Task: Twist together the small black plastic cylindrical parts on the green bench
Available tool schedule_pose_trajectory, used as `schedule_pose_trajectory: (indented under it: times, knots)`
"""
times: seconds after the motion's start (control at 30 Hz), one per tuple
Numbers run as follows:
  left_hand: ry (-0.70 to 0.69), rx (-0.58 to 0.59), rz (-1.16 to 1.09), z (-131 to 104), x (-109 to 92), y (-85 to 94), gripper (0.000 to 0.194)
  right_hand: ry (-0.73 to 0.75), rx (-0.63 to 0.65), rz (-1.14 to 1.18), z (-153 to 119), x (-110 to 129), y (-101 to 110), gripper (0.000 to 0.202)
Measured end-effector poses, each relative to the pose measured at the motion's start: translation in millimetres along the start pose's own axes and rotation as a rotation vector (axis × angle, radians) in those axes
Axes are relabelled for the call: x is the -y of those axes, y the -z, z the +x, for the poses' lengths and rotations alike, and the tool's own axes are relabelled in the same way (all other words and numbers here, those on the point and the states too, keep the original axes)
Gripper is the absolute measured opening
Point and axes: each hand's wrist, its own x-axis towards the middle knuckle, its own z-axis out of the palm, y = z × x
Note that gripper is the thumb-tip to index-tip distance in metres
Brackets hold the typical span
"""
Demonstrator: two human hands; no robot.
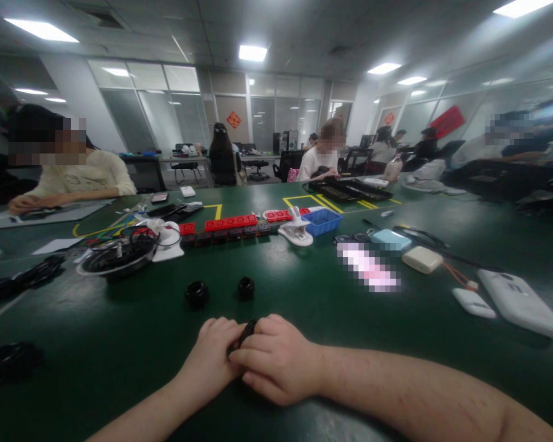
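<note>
My left hand and my right hand meet low in the middle of the view, over the green table. Between them is a black coil, mostly hidden by the fingers; it looks like wound cable. The fingers of both hands are closed around it, the right hand partly covering the left. Just beyond my hands, a wound black coil and a smaller black coil lie apart from each other. Another black coil rests at the far left.
Farther back are a round bowl of dark cables, red-and-black blocks, a white clip stand and a blue bin. Right of centre lie a light blue box, a cream case and a white phone. Other people sit around.
</note>
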Motion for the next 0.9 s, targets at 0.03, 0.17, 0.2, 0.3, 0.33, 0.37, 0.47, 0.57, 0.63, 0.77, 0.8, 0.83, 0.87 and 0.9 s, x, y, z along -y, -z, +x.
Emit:
schedule_pose_trajectory:
  times: [0.03, 0.17, 0.2, 0.3, 0.33, 0.37, 0.47, 0.57, 0.63, 0.77, 0.8, 0.83, 0.87, 0.9]
  knots:
    - [-0.002, -0.003, -0.002, 0.1, 0.1, -0.2, 0.013, 0.002, 0.000, 0.001, 0.0, -0.4, 0.0, 0.031]
    - [-0.009, -0.008, -0.023, 0.3, 0.4, -0.1, 0.012, 0.009, 0.007, 0.017, -0.2, -2.3, 0.3, 0.029]
    - [-0.010, -0.007, -0.030, 0.2, 0.5, 0.0, 0.011, 0.014, 0.012, 0.025, -0.3, -2.7, 0.4, 0.029]
    - [-0.009, -0.009, -0.034, -0.1, 1.0, 0.0, 0.011, 0.029, 0.020, 0.043, -1.0, -3.6, 0.4, 0.029]
    - [-0.011, -0.013, -0.030, -0.2, 1.1, 0.0, 0.011, 0.030, 0.013, 0.046, -1.3, -3.7, 0.3, 0.029]
    - [-0.012, -0.015, -0.025, -0.2, 1.3, -0.1, 0.011, 0.029, 0.002, 0.046, -1.5, -3.8, 0.1, 0.030]
    - [-0.007, -0.011, -0.018, 0.1, 1.6, -0.2, 0.008, 0.017, -0.031, 0.046, -2.5, -4.3, -0.5, 0.035]
    - [-0.005, -0.005, -0.034, -0.1, 1.2, 0.6, 0.010, -0.029, -0.054, 0.050, -3.5, -6.2, -0.8, 0.044]
    - [-0.015, -0.002, -0.054, -0.6, 0.8, 1.4, 0.013, -0.070, -0.070, 0.047, -4.0, -8.4, -0.7, 0.049]
    - [-0.021, -0.005, -0.060, -1.4, 1.4, 2.2, 0.020, -0.142, -0.093, 0.035, -4.4, -12.9, -0.6, 0.054]
    - [-0.023, -0.010, -0.056, -1.4, 1.8, 2.0, 0.022, -0.158, -0.093, 0.031, -4.5, -13.6, -0.8, 0.055]
    - [-0.025, -0.016, -0.050, -1.2, 2.3, 1.6, 0.023, -0.170, -0.091, 0.027, -4.5, -14.2, -1.0, 0.056]
    - [-0.027, -0.020, -0.045, -1.0, 2.9, 1.2, 0.024, -0.175, -0.084, 0.025, -4.6, -14.5, -1.2, 0.057]
    - [-0.028, -0.023, -0.040, -0.8, 3.3, 0.7, 0.025, -0.177, -0.074, 0.023, -4.6, -14.7, -1.3, 0.057]
